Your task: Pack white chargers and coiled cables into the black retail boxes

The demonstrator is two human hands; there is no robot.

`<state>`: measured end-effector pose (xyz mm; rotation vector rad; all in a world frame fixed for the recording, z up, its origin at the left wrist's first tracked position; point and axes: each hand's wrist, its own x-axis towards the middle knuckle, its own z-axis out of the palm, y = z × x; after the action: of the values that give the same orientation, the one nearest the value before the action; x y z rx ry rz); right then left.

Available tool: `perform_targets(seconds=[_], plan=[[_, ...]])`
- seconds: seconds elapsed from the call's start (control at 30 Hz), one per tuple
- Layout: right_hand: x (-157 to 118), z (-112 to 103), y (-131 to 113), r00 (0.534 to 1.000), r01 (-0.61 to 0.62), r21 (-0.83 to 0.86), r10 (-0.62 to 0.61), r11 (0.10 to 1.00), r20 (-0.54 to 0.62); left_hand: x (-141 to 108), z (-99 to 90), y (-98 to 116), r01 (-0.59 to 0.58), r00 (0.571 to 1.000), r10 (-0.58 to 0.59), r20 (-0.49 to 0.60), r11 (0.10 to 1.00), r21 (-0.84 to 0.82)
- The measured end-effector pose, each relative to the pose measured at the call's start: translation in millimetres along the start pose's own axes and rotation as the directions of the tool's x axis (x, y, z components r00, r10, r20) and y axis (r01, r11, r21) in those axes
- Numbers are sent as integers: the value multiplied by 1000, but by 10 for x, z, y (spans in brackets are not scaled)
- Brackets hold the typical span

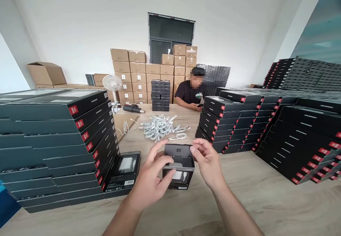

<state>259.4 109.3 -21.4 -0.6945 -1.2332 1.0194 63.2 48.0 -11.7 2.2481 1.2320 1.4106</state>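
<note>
Hemming left grip (150, 179) and right grip (209, 160), both pinching an open box (182, 176): black stacks (236, 120), white cables (159, 127) beyond.

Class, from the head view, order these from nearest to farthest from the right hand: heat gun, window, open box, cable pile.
From the right hand:
1. Open box: just left, at the hand.
2. Cable pile: ahead and left.
3. Heat gun: farther ahead and left.
4. Window: at the far back.
</note>
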Motion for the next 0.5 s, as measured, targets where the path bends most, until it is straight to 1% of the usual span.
perform_targets(seconds=[0.07, 0.1, 0.17, 0.2, 0.23, 0.3, 0.37, 0.4, 0.43, 0.5], plan=[[8, -18, -1, 1000, 14, 68, -13, 998, -13, -20, 86, -67, 50, 992, -65, -109, 990, -135], [13, -33, 1, 1000, 27, 79, -28, 997, 9, -27, 127, -110, 70, 981, -106, -164, 975, -210], [25, -72, 18, 990, 65, 55, -71, 996, 118, -35, 183, -204, 89, 958, -166, -233, 947, -310], [33, -93, 33, 978, 91, 23, -94, 996, 185, -38, 194, -248, 95, 954, -176, -244, 946, -310], [40, -113, 51, 964, 118, -15, -111, 993, 242, -41, 193, -285, 95, 954, -166, -249, 956, -277], [51, -148, 90, 942, 169, -95, -133, 981, 309, -45, 165, -331, 78, 964, -115, -238, 984, -158], [55, -172, 121, 935, 217, -162, -157, 963, 318, -41, 127, -336, 56, 977, -66, -202, 997, -55], [52, -177, 130, 934, 241, -188, -174, 952, 313, -37, 113, -325, 42, 982, -47, -184, 999, -31], [45, -177, 132, 932, 261, -208, -190, 943, 309, -32, 105, -309, 35, 984, -39, -172, 999, -30], [21, -161, 116, 935, 272, -210, -206, 939, 289, -21, 105, -268, 53, 983, -70, -173, 993, -101]])
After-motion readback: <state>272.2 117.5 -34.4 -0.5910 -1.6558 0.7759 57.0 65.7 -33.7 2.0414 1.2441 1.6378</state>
